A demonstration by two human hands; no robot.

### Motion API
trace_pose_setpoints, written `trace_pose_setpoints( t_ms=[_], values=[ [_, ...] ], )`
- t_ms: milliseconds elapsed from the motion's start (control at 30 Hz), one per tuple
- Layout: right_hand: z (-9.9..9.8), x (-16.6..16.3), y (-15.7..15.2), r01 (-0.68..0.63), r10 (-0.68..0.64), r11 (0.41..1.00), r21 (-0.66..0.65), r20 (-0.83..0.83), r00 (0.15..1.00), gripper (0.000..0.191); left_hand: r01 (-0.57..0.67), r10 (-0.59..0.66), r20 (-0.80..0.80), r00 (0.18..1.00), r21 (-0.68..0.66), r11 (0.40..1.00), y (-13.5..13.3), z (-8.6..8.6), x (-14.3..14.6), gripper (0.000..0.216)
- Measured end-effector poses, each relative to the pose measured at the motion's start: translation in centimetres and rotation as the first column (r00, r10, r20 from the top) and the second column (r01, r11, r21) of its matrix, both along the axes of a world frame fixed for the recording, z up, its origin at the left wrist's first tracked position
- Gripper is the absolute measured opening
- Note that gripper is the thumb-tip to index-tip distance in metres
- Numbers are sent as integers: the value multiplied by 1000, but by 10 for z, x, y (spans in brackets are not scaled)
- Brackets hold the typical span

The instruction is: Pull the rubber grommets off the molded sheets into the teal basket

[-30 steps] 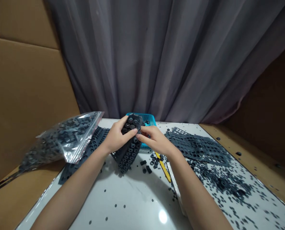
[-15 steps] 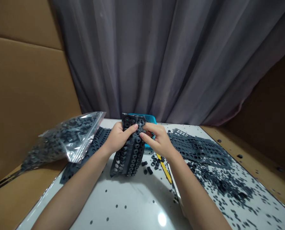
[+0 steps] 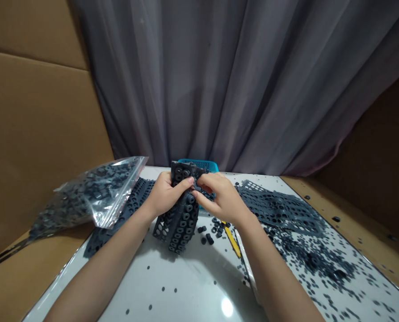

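A dark grey rubber sheet (image 3: 182, 223) with rows of ring-shaped parts hangs upright over the table, its lower end curled. My left hand (image 3: 167, 192) is closed on the sheet's left edge, thumb across the front. My right hand (image 3: 221, 194) pinches at the sheet's right side near the top; its thumb and fingers meet around the rings, and whether a loose ring sits between them is hidden. Behind the sheet stands a blue basket (image 3: 213, 166) with dark pieces in it.
A zip bag (image 3: 98, 192) full of dark parts leans at left over another sheet (image 3: 139, 197). Perforated sheets (image 3: 279, 208) and scattered small bits (image 3: 313, 259) lie at right. A yellow-handled tool (image 3: 233, 241) and loose rings (image 3: 217, 228) are near my right wrist. Cardboard walls flank the table.
The sheet has bent and its lower end has swung slightly left. My right hand's fingers have shifted a little left and closed in nearer my left thumb.
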State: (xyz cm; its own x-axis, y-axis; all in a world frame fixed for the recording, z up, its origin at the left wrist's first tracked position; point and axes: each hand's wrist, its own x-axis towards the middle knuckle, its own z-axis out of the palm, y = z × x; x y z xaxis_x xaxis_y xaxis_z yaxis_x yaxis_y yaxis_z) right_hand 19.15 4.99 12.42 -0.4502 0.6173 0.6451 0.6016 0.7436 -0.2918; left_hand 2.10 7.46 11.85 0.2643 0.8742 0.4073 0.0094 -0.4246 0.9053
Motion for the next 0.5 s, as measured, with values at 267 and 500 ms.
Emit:
trace_pose_setpoints(
  t_ms=[267, 500],
  values=[
    [-9, -5, 7, -242, 154, 933, -267, -313, 937, 31, 63, -35, 158, 987, -175, 983, 9, -7, 6, 27],
    [-26, -37, 12, -654, -108, 688, -314, -936, 336, 27, 231, 3, 527, 850, -378, 897, 1, -11, 24, 34]
  ],
)
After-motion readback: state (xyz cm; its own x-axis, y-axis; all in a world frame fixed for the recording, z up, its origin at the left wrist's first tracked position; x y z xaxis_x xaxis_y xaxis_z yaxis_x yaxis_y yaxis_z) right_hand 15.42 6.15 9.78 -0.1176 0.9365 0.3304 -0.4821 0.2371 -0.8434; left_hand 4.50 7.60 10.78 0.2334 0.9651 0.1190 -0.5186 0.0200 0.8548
